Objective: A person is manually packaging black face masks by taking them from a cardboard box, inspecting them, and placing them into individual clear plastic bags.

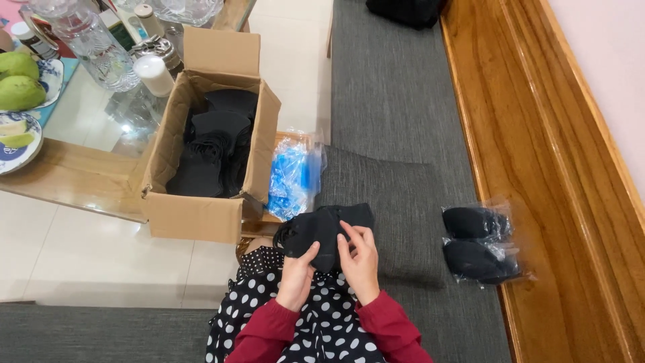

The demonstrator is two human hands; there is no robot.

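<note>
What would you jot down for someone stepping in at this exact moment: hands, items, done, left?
Left hand and right hand together grip a stack of black masks over the lap.
Cardboard box on the glass table's edge, open, holds more loose black masks.
Blue plastic bags lie beside the box.
Done: two sealed packs of masks on the grey cushion to the right.
Left: stack in hand unbagged; box far from empty.

A home living room: grey-cushioned wooden bench (537, 134), glass-topped table (87, 128) with fruit plates (17, 144), tiled floor (101, 262).
</note>
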